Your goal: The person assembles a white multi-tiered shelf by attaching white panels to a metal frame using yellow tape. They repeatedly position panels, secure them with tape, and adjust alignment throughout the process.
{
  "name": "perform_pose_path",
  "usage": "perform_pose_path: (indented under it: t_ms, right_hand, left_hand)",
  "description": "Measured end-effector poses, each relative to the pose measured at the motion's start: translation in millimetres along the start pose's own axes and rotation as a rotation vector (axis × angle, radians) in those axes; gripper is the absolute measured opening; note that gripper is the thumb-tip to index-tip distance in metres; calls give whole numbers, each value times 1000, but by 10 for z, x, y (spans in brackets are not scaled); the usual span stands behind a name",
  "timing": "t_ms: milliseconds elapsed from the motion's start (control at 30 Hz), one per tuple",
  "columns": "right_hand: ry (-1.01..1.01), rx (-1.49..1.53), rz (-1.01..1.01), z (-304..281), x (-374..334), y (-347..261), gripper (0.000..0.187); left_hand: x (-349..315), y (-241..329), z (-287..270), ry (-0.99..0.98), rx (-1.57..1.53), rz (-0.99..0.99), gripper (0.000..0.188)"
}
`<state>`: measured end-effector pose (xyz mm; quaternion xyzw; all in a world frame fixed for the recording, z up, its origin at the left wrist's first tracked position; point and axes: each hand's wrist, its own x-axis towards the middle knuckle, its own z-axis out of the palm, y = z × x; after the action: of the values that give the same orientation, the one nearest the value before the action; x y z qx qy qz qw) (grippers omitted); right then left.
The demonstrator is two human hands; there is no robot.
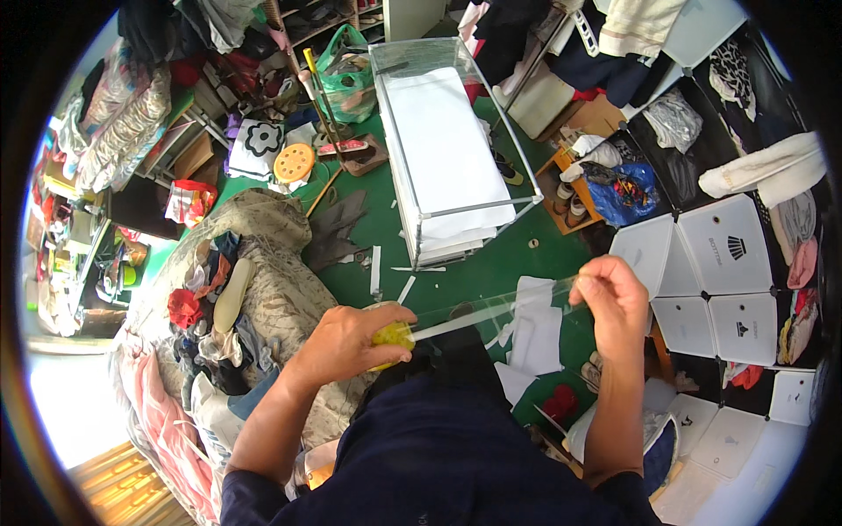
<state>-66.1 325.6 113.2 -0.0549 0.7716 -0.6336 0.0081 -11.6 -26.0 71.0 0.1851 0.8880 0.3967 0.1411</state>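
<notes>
Head view shows the left hand (351,337) clenched around a yellow tape roll (392,334) while the right hand (614,294) pinches the clear strip (491,309) (pulled taut between them) above the green floor (474,272).

Single head-worn fisheye view, looking steeply down, close over both hands (351,342), green floor (474,272) beyond

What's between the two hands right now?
In the head view, a stretched strip of clear tape runs from the yellow roll in the left hand to the right hand.
</notes>
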Motion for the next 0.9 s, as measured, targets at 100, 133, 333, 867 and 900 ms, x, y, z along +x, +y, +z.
perform_pose_path:
  t_ms: [100,133,333,867,900]
  right_hand:
    - [68,103,39,-131,110,117,6]
    - [90,89,22,-156,111,102,7]
    - [255,20,-98,-297,65,-127,5]
    - [497,248,-940,-1411,-821,-1181,28]
    - [587,348,-925,-1438,-852,-1256,40]
  left_hand:
    - [73,74,-103,-54,-80,-89,33]
    - [103,60,-101,-24,-44,-101,31]
    - [166,182,-189,151,-146,89,22]
    - [207,1351,-908,582,388,899,21]
    - [242,1369,-1012,541,376,1013,17]
